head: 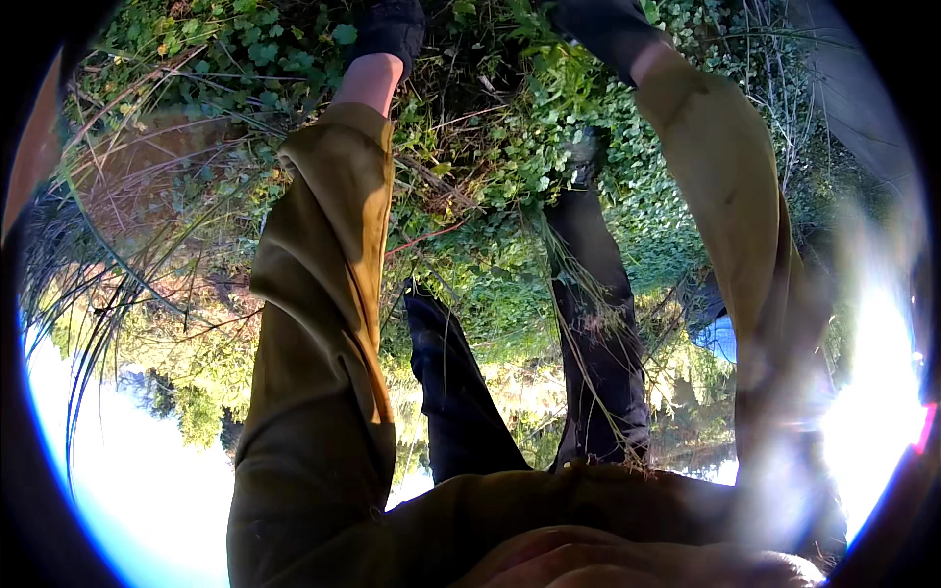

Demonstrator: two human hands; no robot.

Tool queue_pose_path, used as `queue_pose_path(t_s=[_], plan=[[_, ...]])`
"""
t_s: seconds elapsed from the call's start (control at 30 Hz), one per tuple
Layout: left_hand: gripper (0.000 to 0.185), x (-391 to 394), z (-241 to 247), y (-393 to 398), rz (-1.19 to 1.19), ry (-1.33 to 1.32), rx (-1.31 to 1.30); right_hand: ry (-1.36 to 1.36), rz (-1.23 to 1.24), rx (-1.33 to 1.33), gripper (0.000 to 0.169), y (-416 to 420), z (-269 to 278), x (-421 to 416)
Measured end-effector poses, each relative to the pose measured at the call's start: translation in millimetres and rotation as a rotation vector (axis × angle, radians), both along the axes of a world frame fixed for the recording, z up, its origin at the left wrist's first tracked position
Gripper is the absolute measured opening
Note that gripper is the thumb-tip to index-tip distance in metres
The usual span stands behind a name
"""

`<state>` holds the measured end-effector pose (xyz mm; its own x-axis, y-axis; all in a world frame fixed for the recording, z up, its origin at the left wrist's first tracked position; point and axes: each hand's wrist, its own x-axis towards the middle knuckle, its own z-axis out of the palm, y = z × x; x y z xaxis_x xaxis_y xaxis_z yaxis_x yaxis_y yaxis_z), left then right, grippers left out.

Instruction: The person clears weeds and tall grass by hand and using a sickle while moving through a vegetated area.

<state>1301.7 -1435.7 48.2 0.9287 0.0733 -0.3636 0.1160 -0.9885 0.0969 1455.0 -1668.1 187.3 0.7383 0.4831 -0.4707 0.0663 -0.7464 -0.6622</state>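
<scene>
My left hand (390, 31), in a dark glove, reaches down at the top edge, among low leafy plants (272, 48). A bare wrist shows between the glove and the tan left sleeve (323, 242). My right hand (606, 33), also in a dark glove, is at the top edge right of centre, beside bright green leaves (577, 81). The tan right sleeve (724, 169) runs down from it. The fingers of both hands are cut off or hidden, so what they hold cannot be told. Long thin dry stems (581, 353) hang in front of one dark trouser leg (610, 309).
My other dark trouser leg (456, 389) stands between the sleeves. Long grass blades (110, 264) arch at the left. A thin reddish stem (426, 237) crosses the ground cover near the middle. A grey surface (856, 95) lies at the upper right. Strong glare washes out the lower right.
</scene>
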Motion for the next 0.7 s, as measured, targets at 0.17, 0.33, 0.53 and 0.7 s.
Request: queue_pose_path(t_s=[0.17, 0.33, 0.53, 0.7], plan=[[0.027, -4.1, 86.5, -2.2, 0.513, 0.319, -0.184, 0.06, 0.225, -0.236, 0.022, -47.7, -38.3, -137.1], [0.024, -126.5, 146.0, 14.7, 0.171, 0.398, -0.214, 0.417, 0.145, -0.241, 0.029, -73.4, 62.0, -299.3], [0.043, -190.7, 181.3, 103.0, 0.236, 0.355, 0.01, 0.176, 0.212, 0.031, 0.026, -27.0, 62.9, -290.7], [0.061, -125.7, 223.5, 47.8, 0.122, 0.141, -0.15, 0.329, -0.161, 0.11, 0.029, -79.1, 38.1, -256.5]])
